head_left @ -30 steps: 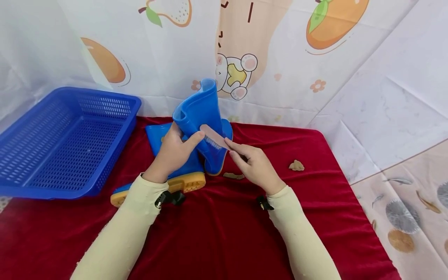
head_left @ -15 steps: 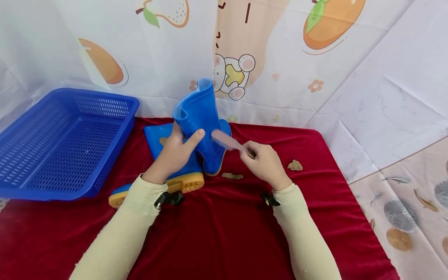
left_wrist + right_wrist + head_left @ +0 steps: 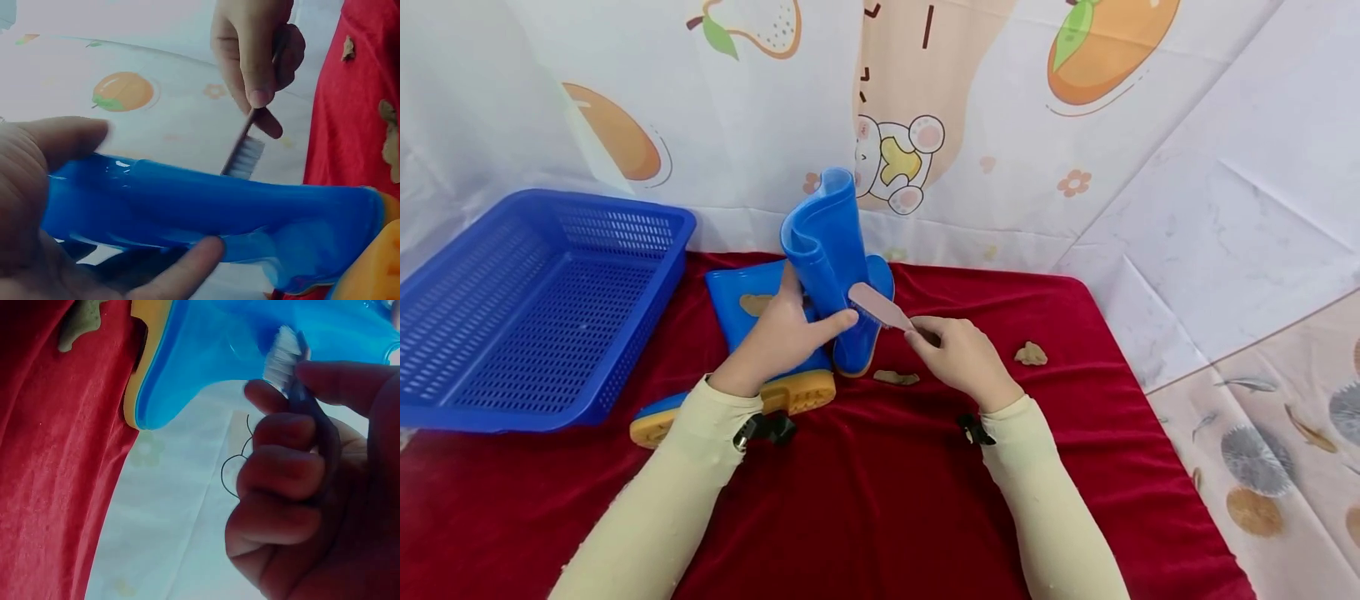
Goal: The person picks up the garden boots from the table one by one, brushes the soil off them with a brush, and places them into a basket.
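Observation:
In the head view, my left hand [image 3: 782, 333] grips the shaft of a blue rubber boot [image 3: 835, 237], its thumb across the near side. That boot stands tilted with its top opening upward and its toe pointing back. My right hand [image 3: 966, 358] holds a pink-backed brush [image 3: 880, 307] by the handle, the head overlapping the boot's side. White bristles [image 3: 245, 157] show beside the shaft in the left wrist view. A second blue boot [image 3: 730, 287] with a yellow sole [image 3: 797, 393] lies behind my left hand, a brown patch [image 3: 754, 305] on its shaft.
A blue perforated plastic basket [image 3: 681, 267] stands at the left. On the red cloth [image 3: 887, 500] lie two brown scraps [image 3: 1032, 354], one right of my right hand and one near the boot. A patterned curtain [image 3: 1000, 208] hangs behind.
The brush first moved right and down along the boot, then slightly back left. The boot's top has turned a little, and my left thumb sits lower and further right on it.

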`<state>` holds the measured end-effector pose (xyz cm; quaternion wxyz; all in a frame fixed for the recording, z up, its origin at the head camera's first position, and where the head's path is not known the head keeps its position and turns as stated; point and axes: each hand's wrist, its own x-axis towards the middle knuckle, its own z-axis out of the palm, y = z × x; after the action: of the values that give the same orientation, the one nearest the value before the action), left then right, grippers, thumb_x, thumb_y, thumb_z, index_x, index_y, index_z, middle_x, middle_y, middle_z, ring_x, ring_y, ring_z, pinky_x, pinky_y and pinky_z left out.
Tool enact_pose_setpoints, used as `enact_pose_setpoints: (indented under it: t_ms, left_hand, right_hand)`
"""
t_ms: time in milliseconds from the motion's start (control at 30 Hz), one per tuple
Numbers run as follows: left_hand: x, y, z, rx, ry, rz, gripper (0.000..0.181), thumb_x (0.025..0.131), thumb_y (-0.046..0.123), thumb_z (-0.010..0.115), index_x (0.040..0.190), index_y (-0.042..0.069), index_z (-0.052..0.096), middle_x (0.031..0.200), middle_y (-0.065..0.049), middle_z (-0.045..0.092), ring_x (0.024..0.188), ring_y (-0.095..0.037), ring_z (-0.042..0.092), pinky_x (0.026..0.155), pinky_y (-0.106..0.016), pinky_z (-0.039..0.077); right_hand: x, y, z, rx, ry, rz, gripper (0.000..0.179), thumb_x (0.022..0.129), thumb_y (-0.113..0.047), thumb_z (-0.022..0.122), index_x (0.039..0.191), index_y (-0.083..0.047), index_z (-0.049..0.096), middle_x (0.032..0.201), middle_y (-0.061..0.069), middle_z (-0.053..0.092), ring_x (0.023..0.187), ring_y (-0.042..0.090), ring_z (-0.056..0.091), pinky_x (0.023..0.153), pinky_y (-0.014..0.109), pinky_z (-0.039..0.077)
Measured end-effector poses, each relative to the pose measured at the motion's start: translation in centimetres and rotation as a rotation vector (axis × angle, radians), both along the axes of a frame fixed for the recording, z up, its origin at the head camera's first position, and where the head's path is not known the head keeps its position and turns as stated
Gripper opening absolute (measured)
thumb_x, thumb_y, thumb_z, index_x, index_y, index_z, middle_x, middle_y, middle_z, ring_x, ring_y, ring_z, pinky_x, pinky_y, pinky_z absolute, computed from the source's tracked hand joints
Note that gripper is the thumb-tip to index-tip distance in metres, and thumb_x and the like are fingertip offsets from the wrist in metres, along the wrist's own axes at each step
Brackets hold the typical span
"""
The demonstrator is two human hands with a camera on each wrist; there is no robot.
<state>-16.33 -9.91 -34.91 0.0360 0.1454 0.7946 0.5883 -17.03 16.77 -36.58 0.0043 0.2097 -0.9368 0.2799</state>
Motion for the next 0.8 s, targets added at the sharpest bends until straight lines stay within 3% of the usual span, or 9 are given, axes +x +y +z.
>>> enact_pose_setpoints:
  t_ms: [100,200,367,533,700,800]
  left_hand:
    - [0.0,0.4,-0.4,-0.042,-0.043,-0.027,0.103,0.099,0.028,0.072,0.165,0.021,-0.007,0.170,-0.013,0.019,0.152,-0.043,0.030,0.116,-0.066,0.033]
    - [0.1,0.8,-0.8,-0.061,-0.077,-0.029,0.097,0.101,0.028,0.069,0.165,0.019,-0.003,0.168,-0.015,0.024,0.147,-0.046,0.038,0.111,-0.065,0.040]
    - [0.0,0.8,-0.9,0.010,-0.135,0.005,0.087,0.104,0.027,0.064,0.164,0.015,0.003,0.164,-0.019,0.033,0.137,-0.047,0.051,0.098,-0.058,0.054]
    - [-0.2,0.1,-0.5,0.130,-0.170,0.057,0.079,0.105,0.023,0.063,0.163,0.010,0.010,0.160,-0.019,0.037,0.136,-0.043,0.053,0.095,-0.053,0.057]
    - [-0.2,-0.4,0.0,0.234,-0.158,0.069,0.067,0.105,0.017,0.059,0.158,0.004,0.020,0.155,-0.018,0.044,0.135,-0.038,0.055,0.095,-0.053,0.056]
    - [-0.1,-0.5,0.3,0.249,-0.126,0.060,0.062,0.104,0.013,0.056,0.156,0.003,0.024,0.153,-0.017,0.047,0.133,-0.037,0.057,0.093,-0.051,0.057]
  right_hand:
    - [0.0,0.1,-0.1,0.007,-0.007,0.002,0.019,0.105,-0.031,0.060,0.108,-0.020,0.075,0.062,-0.005,0.050,0.052,0.013,0.043,0.051,0.033,0.039]
    - [0.0,0.0,0.0,-0.008,0.019,-0.019,0.018,0.103,-0.027,0.057,0.093,-0.018,0.069,0.061,-0.005,0.047,0.053,0.012,0.041,0.050,0.032,0.037]
    - [0.0,0.0,0.1,-0.081,0.089,-0.132,0.021,0.096,-0.022,0.055,0.077,-0.017,0.056,0.058,-0.004,0.040,0.052,0.014,0.034,0.047,0.031,0.029]
    - [0.0,-0.1,0.2,-0.182,0.143,-0.217,0.024,0.099,-0.027,0.053,0.076,-0.017,0.053,0.058,-0.002,0.039,0.051,0.016,0.036,0.046,0.032,0.031]
    - [-0.1,0.1,0.2,-0.258,0.238,-0.269,0.025,0.100,-0.028,0.057,0.077,-0.018,0.054,0.057,-0.001,0.040,0.051,0.015,0.034,0.045,0.032,0.028]
    - [-0.3,0.4,0.3,-0.279,0.254,-0.275,0.026,0.100,-0.027,0.058,0.076,-0.017,0.054,0.057,-0.001,0.039,0.051,0.013,0.032,0.045,0.031,0.026]
